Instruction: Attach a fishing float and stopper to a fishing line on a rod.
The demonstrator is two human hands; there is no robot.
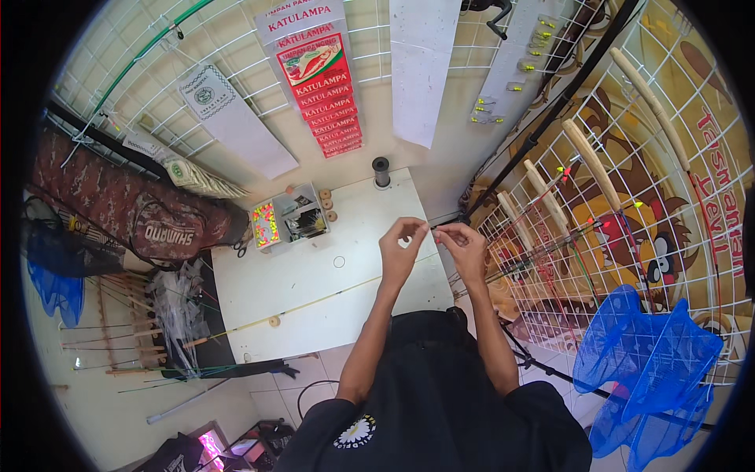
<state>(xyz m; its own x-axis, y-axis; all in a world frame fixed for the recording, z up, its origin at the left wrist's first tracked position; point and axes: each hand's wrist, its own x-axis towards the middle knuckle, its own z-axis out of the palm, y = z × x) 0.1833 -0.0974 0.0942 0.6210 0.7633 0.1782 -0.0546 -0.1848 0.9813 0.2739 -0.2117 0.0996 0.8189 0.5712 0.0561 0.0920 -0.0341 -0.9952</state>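
Observation:
Above the right part of a white table (362, 228), my left hand (401, 248) and my right hand (464, 248) are raised close together. Thumb and forefinger of each are pinched, fingertips almost meeting. Whatever lies between them is too fine to make out. Below and left of my hands, a thin yellow rod (314, 300) lies across the tabletop, with a small round wooden disc (274, 321) beside it. A small thin ring (339, 261) lies farther back. Behind my hands, at the table's far edge, stands a dark spool (381, 167).
A divided box (307, 212) with bright beads stands at the back left, round wooden spools (328, 204) beside it and scissors (241, 248) nearby. A camouflage bag (149, 212) is at left. Fishing rods (590, 161) and blue nets (645, 362) hang on the right rack.

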